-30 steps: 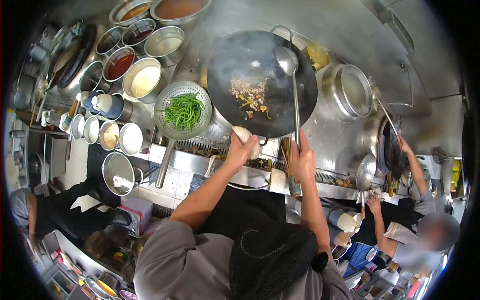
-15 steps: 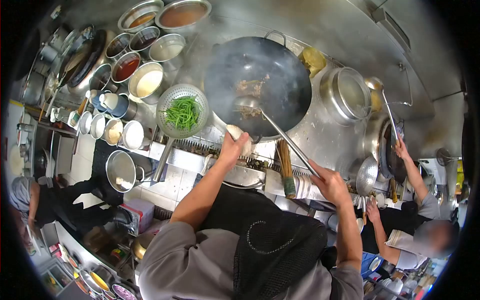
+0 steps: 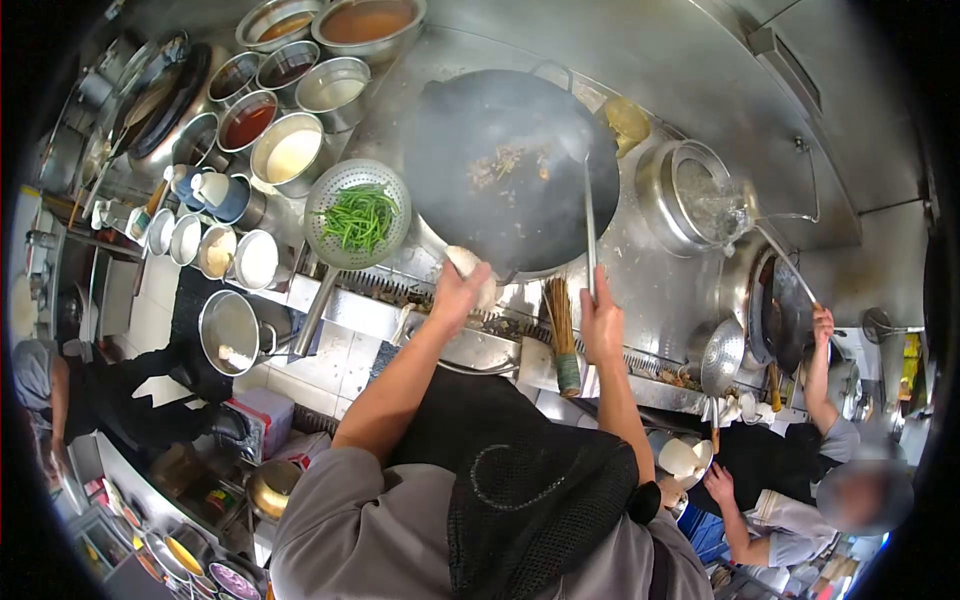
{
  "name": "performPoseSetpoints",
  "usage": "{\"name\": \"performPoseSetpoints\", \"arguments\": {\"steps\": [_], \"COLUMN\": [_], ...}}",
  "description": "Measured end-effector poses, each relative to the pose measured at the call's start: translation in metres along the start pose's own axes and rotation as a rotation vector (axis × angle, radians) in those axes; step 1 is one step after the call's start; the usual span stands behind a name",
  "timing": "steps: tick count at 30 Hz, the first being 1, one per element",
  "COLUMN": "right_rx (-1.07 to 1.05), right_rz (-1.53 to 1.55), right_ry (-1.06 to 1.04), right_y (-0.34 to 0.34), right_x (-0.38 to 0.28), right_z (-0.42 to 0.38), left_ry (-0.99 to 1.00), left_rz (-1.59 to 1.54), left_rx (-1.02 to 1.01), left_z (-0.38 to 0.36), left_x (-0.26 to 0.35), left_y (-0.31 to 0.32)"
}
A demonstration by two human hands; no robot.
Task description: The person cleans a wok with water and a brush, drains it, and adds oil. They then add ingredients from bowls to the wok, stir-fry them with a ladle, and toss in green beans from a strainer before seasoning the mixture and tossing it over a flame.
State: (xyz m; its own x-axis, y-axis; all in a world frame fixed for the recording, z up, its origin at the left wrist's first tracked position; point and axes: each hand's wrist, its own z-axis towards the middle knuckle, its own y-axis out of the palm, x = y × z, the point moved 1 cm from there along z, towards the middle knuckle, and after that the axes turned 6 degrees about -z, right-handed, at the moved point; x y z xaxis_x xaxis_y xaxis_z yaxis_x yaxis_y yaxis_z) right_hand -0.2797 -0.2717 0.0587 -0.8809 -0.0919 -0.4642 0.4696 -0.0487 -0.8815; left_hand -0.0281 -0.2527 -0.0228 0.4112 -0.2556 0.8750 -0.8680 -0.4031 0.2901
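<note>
My left hand (image 3: 461, 297) is closed on a pale cloth (image 3: 470, 268) at the near rim of a large, steaming black wok (image 3: 455, 190). Small browned bits of food (image 3: 495, 167) lie in the wok's middle. My right hand (image 3: 602, 325) grips the handle of a metal ladle (image 3: 590, 215), whose head is over the wok's right side and blurred by steam. Left of the wok, green beans (image 3: 358, 217) rest in a perforated strainer (image 3: 330, 178).
Metal pots of sauces (image 3: 292, 152) and small seasoning bowls (image 3: 257, 259) stand at the left. A bamboo brush (image 3: 562, 340) is at the counter's front edge. Right of the wok are a water pot (image 3: 655, 200) and a co-worker (image 3: 765, 465) holding a ladle; another person (image 3: 60, 390) is far left.
My right hand has moved left and swung the ladle from the wok's middle to its right side. The food is more spread out. The co-worker's ladle has moved to the water pot.
</note>
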Motion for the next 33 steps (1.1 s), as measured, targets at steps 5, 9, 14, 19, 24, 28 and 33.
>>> {"name": "performPoseSetpoints", "arguments": {"steps": [5,9,14,19,24,28,33], "right_rx": [-0.311,-0.515,-0.509,-0.572,-0.246,0.134,-0.118], "right_rz": [0.427,0.842,0.778,0.875,0.313,-0.222,0.021], "right_ry": [0.174,0.407,0.431,0.502,0.144,-0.042,0.022], "right_y": [0.008,-0.003,-0.001,0.002,-0.003,0.011,0.010], "right_x": [-0.025,-0.049,-0.059,-0.063,-0.056,-0.026,-0.032], "right_z": [-0.017,-0.038,-0.036,-0.037,-0.014,0.018,0.019], "left_ry": [-0.066,-0.024,-0.008,-0.031,0.010,-0.039,-0.026], "left_rz": [-0.130,-0.097,-0.105,-0.042,-0.093,-0.193,-0.133], "left_rx": [-0.070,-0.069,-0.038,-0.025,0.064,0.136,0.131], "left_z": [-0.001,0.002,0.001,-0.002,-0.004,-0.045,-0.074], "left_x": [0.006,-0.001,-0.003,-0.001,-0.028,0.006,0.010], "left_y": [-0.001,-0.003,-0.003,-0.006,-0.061,-0.129,-0.190]}}
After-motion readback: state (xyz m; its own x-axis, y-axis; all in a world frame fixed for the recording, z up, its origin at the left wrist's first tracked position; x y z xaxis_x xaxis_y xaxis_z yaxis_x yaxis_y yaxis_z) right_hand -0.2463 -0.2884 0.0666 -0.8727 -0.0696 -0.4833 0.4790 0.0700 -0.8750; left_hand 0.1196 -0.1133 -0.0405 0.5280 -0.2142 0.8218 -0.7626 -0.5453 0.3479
